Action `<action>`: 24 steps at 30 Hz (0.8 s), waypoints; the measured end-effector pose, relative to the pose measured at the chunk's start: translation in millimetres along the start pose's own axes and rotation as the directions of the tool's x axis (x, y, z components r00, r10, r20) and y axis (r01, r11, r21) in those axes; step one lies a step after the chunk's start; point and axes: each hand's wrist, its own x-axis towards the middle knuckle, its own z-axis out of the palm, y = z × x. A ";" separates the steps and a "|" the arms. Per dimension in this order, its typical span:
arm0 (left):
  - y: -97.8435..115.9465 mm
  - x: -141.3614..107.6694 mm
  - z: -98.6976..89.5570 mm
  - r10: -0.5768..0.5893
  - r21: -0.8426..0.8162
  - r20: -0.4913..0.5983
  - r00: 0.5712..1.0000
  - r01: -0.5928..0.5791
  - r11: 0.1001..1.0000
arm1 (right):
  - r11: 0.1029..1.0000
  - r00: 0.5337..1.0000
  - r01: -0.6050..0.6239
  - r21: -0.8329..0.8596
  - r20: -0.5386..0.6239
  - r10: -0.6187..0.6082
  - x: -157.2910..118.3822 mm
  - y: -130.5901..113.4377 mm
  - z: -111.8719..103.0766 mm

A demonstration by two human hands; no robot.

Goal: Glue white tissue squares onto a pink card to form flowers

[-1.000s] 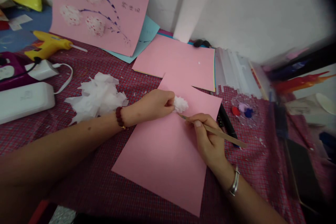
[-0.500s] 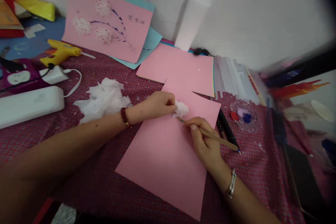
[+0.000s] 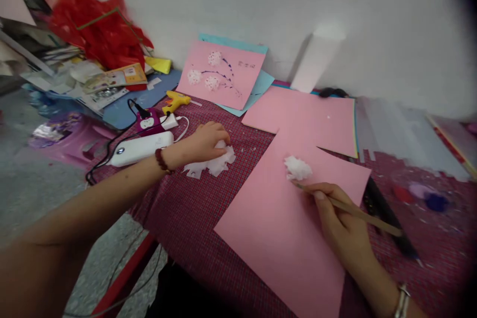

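My left hand (image 3: 209, 141) is over a pile of thin white tissue paper pieces (image 3: 218, 163) to the left of the pink sheet. Its fingers curl down, with white paper between thumb and forefinger. In my right hand (image 3: 341, 216) is a slim wooden stick (image 3: 367, 216), held like a pen. The stick's tip rests by the lower edge of a ruffled white tissue cluster (image 3: 298, 168) on the pink paper sheet (image 3: 276, 218). The side of my right hand lies on that sheet.
Behind are stacked pink sheets (image 3: 316, 114) and a pink picture with white blossoms (image 3: 223, 77). A yellow glue gun (image 3: 176, 101), a purple socket block (image 3: 147, 121) and a white power bank (image 3: 143, 148) are left. A clear palette (image 3: 428, 198) and black pen (image 3: 391, 223) lie right.
My left hand has left the tissue cluster on the sheet and moved left to the loose tissue pile. The view has swung left. My right hand keeps the stick beside the cluster.
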 end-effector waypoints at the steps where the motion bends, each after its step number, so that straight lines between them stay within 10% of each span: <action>1: -0.2 0.6 6.7 -0.008 0.019 -0.010 1.000 0.008 1.000 | 1.000 1.000 0.002 -0.004 0.002 -0.002 -0.7 -0.4 0.2; 11: 1.6 -0.8 -18.7 0.032 -0.145 -0.221 0.975 -0.065 0.987 | 0.999 0.999 0.020 -0.040 0.029 -0.019 -1.6 -6.4 -1.4; 19: 29.5 6.2 -32.4 -0.048 -0.681 0.182 0.982 0.161 0.714 | 0.996 0.993 0.075 -0.043 0.095 -0.071 -2.1 -3.3 -0.6; 24: 67.1 24.9 -8.2 0.062 -0.740 0.041 0.997 -0.011 0.672 | 0.988 1.000 -0.012 0.151 -0.001 0.012 -4.3 -14.1 1.6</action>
